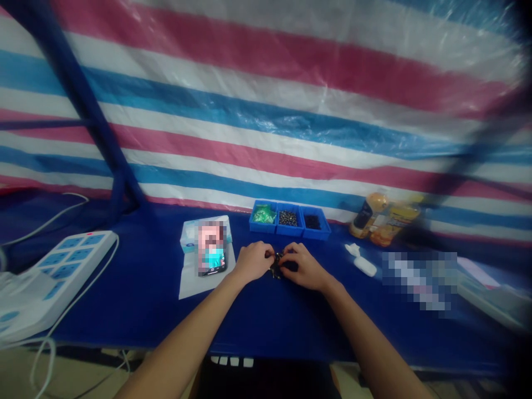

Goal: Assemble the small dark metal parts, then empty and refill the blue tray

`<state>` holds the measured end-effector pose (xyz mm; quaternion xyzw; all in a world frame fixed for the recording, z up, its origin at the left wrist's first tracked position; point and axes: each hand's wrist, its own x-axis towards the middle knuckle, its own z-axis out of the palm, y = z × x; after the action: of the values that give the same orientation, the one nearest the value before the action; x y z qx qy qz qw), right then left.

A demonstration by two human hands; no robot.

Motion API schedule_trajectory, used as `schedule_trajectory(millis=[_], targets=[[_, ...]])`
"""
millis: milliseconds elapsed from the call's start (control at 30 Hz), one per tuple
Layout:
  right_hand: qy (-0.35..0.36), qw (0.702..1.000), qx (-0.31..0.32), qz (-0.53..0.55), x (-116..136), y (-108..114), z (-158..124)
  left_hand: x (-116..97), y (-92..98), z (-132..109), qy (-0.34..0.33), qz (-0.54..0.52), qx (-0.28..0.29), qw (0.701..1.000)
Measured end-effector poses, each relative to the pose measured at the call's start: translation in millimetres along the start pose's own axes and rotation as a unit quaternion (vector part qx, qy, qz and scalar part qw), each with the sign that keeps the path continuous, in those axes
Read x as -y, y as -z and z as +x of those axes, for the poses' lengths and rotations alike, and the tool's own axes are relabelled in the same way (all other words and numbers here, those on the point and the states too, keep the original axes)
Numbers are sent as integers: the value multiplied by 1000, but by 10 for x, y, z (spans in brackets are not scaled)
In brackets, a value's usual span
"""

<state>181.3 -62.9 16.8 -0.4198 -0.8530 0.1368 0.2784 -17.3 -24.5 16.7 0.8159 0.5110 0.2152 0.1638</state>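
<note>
Working low and close suits such fiddly handling: the left hand (251, 261) and right hand (303, 267) curl around a small dark part (276, 271) over the blue table (166, 321), near the blue bins (290, 230), their exact hold hidden.

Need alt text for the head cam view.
The left hand and right hand hold a small dark object over a blue table. Behind them stand three blue bins of small green, grey and black parts.
</note>
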Motion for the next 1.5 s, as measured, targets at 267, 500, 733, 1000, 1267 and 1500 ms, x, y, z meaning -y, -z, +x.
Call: schedule_trajectory(millis=[267,500,733,1000,1267,1500], targets=[[-50,997,-66,8,-14,-28,36,-27,29,23,12,-43,-56,997],[-68,989,-118,59,23,-28,81,-140,31,31,-43,-141,-143,979],[-129,971,-160,119,-54,-33,92,-196,60,8,-45,-175,-163,970],[-278,876,-247,307,-371,37,87,-131,64,31,-11,-150,-138,979],[-282,841,-298,354,-372,74,96,52,69,0,-38,-64,8,997],[-273,896,-213,279,-328,13,89,110,88,-14,-72,-36,46,996]])
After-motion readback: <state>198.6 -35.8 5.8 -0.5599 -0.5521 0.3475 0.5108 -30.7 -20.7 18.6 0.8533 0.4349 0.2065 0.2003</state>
